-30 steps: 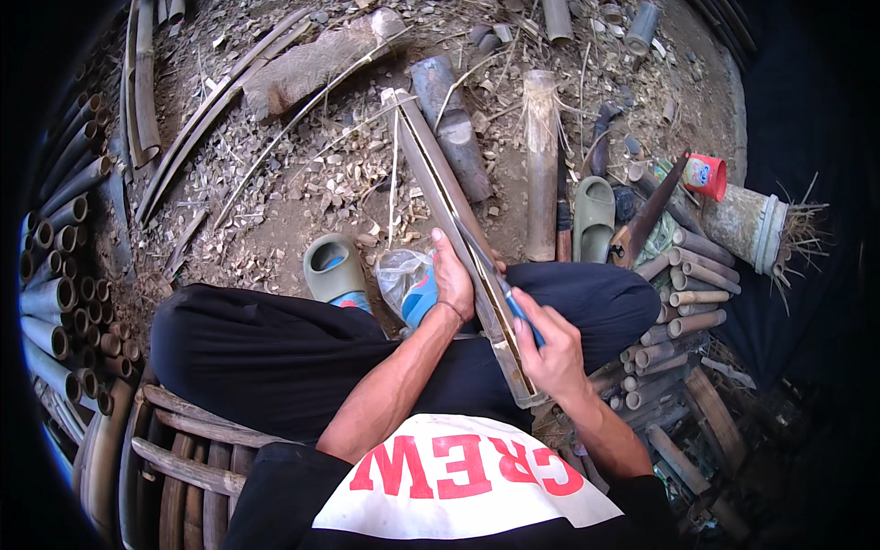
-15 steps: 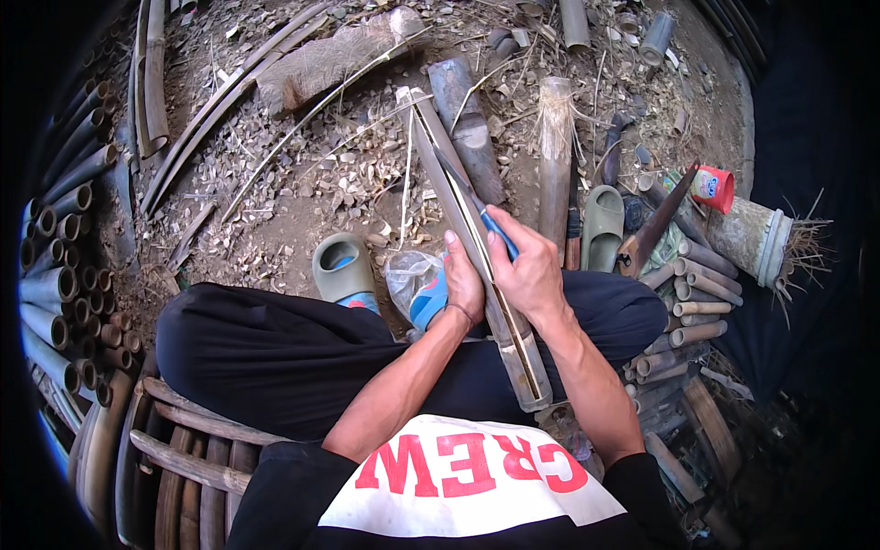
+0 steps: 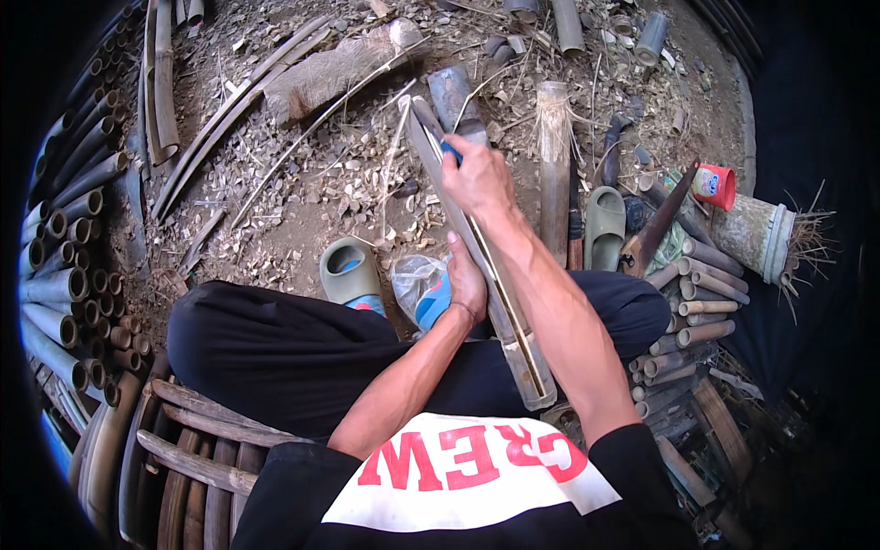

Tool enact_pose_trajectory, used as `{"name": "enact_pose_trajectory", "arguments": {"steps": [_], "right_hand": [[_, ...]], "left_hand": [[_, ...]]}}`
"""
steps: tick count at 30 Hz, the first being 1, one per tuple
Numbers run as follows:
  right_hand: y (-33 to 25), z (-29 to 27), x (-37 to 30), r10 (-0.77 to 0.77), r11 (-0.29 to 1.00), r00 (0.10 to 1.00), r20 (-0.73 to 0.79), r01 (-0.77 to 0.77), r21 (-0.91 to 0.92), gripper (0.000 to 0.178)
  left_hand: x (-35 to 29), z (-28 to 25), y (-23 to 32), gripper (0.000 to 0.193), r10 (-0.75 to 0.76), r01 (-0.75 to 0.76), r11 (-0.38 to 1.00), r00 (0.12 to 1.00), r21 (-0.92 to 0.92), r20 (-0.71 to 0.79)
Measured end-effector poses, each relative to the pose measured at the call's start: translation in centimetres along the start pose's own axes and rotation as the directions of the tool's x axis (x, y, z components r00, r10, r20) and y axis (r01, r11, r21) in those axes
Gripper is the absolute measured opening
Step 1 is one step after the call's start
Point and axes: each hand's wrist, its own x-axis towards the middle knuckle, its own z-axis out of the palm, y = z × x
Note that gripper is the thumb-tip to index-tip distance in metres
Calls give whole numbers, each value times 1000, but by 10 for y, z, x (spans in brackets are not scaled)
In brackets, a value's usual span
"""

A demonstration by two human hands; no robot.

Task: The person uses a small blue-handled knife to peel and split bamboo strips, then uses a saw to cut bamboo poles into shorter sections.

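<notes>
A long bamboo tube (image 3: 502, 316) with a narrow slit along its length leans across my lap, its far end pointing up and left. My left hand (image 3: 466, 282) grips it from the left side near the middle, the fingers partly hidden behind it. Closed round the blue handle of a knife (image 3: 451, 149), my right hand (image 3: 481, 179) is at the tube's upper part. The blade lies along the slit and is hard to make out there. Beside the far end lies a thick, dark bamboo piece (image 3: 451, 92) on the ground.
Wood chips and a log (image 3: 339, 73) lie ahead. Stacked bamboo tubes (image 3: 57, 293) fill the left side. On the right are a handsaw (image 3: 662, 225), short bamboo pieces (image 3: 706, 289), a red container (image 3: 713, 186) and a green clog (image 3: 605, 225). Another clog (image 3: 348, 270) is by my knees.
My right hand has slid the knife up along the bamboo tube, away from my body. My left hand stays on the tube in nearly the same place.
</notes>
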Motion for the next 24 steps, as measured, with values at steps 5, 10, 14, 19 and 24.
{"name": "enact_pose_trajectory", "arguments": {"steps": [5,10,14,19,24], "right_hand": [[-4,-18,18,43,999,998,40,-41,-36,34],[4,-62,-81,-194,969,980,42,198,-148,35],[30,-104,-220,-123,977,985,121,142,-159,46],[42,-117,-284,-109,978,992,60,118,-175,48],[46,-88,-228,-177,969,984,12,177,-172,49]], "left_hand": [[-25,6,16,84,-50,51,999,998,-15,40],[0,5,5,78,32,-8,967,995,-255,90],[-3,-9,11,79,-161,187,977,964,-106,211],[-13,2,12,82,-90,109,988,981,-105,173],[-12,3,8,81,-59,64,997,991,-38,124]]}}
